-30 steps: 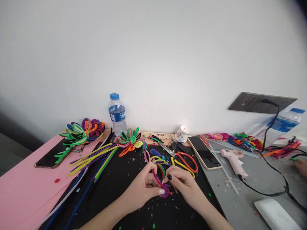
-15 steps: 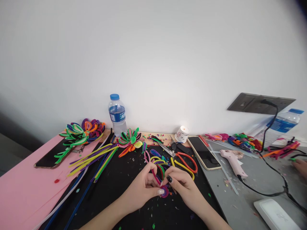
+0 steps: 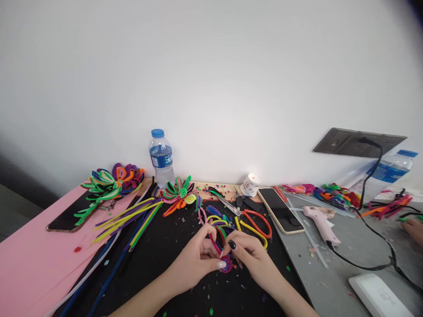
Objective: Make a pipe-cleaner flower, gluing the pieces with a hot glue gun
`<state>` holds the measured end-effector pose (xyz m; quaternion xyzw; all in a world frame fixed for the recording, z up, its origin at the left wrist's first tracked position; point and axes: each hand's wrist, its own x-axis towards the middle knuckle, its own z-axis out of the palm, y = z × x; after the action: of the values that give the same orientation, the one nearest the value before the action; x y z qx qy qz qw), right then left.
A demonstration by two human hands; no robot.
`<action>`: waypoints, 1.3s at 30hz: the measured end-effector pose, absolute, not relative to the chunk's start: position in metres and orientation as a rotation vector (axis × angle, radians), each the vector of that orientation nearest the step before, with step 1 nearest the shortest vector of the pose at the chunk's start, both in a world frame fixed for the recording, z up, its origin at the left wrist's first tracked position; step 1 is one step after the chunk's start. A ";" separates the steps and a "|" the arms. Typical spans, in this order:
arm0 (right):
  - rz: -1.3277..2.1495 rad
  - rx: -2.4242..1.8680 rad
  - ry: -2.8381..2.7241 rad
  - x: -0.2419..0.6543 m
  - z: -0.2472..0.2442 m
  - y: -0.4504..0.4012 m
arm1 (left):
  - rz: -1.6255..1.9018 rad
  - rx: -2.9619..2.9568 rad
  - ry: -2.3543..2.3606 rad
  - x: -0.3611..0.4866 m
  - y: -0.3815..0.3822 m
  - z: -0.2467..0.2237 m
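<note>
Between my two hands is a pink and purple pipe cleaner (image 3: pixel 226 264) with one end coiled into a flat spiral. My left hand (image 3: pixel 195 257) pinches the coil between thumb and fingers, while the loose length rises past the index finger. Fingertips of my right hand (image 3: pixel 250 254) are closed on the same pipe cleaner just above the coil; the exact grip is partly hidden. Right behind the hands lie bent pipe cleaner loops (image 3: pixel 218 220) in several colours. Scissors with red handles (image 3: pixel 257 223) and yellow pipe cleaner pieces (image 3: pixel 253 233) rest beyond my right hand.
Straight pipe cleaners (image 3: pixel 132 220) and pipe cleaner flowers (image 3: pixel 180 191) lie left, near a water bottle (image 3: pixel 161 158). A paper cup (image 3: pixel 250 184) and a phone (image 3: pixel 280 210) stand and lie behind. At right are a corded glue gun (image 3: pixel 322 224) and another person's hand (image 3: pixel 413 230).
Almost nothing differs. My hands keep the same hold on the coiled pipe cleaner, with only a tiny shift of the right fingers.
</note>
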<state>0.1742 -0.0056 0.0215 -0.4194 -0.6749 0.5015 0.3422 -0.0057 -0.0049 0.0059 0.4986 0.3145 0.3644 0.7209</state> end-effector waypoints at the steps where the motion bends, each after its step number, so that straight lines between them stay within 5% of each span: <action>1: 1.327 -1.084 -1.738 0.175 0.021 -0.005 | 0.806 1.097 0.690 -0.006 -0.005 0.005; 39: 1.461 -1.411 -1.590 0.175 0.019 -0.004 | 0.833 1.416 0.971 -0.004 -0.004 0.008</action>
<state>0.1751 -0.0044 0.0187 -0.5256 -0.5923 0.5441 0.2773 -0.0042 -0.0043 0.0079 0.6052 0.4150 0.3563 0.5784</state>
